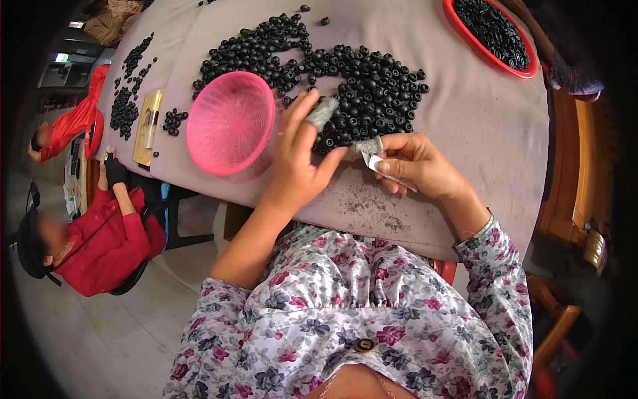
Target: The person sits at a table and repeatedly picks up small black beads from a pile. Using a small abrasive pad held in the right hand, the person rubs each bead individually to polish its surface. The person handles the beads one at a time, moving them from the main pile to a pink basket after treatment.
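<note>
My left hand point(298, 159) is at the near edge of a large heap of small round black parts with holes point(372, 90). Its fingers are apart, nothing shows between them, and a grey wrap covers one finger. My right hand point(425, 167) pinches a slim white flat tool point(385, 171) between thumb and fingers; what kind of tool it is, I cannot tell. Grey wrapping also covers the right index finger point(367, 146), which points toward the left thumb. Just left of my left hand, an openwork pink plastic basket point(229, 123) stands on the table, with no parts visible inside.
Black crumbs point(369, 211) are scattered on the cloth-covered table point(465, 139) near me. A red tray point(458, 23) of black pieces stands at the far right. Smaller black heaps point(124, 113) and a yellowish packet point(147, 126) lie left. A person in red point(113, 239) sits at left.
</note>
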The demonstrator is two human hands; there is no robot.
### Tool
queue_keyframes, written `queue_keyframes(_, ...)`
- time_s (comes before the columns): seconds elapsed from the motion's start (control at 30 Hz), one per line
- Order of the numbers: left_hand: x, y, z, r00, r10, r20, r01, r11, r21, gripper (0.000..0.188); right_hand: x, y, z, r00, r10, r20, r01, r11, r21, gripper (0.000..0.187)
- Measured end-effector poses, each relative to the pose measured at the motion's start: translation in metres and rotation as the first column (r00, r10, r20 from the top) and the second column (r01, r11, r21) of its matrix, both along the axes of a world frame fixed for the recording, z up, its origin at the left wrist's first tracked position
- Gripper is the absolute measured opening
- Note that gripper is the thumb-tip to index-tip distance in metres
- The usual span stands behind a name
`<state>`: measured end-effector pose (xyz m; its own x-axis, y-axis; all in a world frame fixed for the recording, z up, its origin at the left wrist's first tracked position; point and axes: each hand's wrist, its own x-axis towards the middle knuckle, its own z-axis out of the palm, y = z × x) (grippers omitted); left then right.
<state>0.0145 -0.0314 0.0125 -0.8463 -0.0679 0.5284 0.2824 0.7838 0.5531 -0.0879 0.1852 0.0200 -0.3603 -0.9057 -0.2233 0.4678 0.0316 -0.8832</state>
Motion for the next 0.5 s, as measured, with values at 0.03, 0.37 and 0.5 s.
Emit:
queue_keyframes(0.03,0.011,-0.001,0.001,0.999,0.031,0.011,-0.032,0.999,0.019,0.051,0.001,-0.001,-0.001,0.999,-0.012,0.041,0.013,1.0,-0.025,0.019)
queue_keyframes(0.37,0.045,-0.011,-0.01,0.963,0.213,0.164,-0.221,0.975,0.03,0.016,-0.004,0.0,-0.012,0.975,-0.039,0.217,0.07,0.988,-0.14,0.012)
queue_keyframes(0.5,0.031,-0.005,-0.005,0.951,0.225,0.211,-0.234,0.972,0.019,0.01,-0.004,-0.001,-0.01,0.981,-0.049,0.189,0.068,0.993,-0.097,0.011)
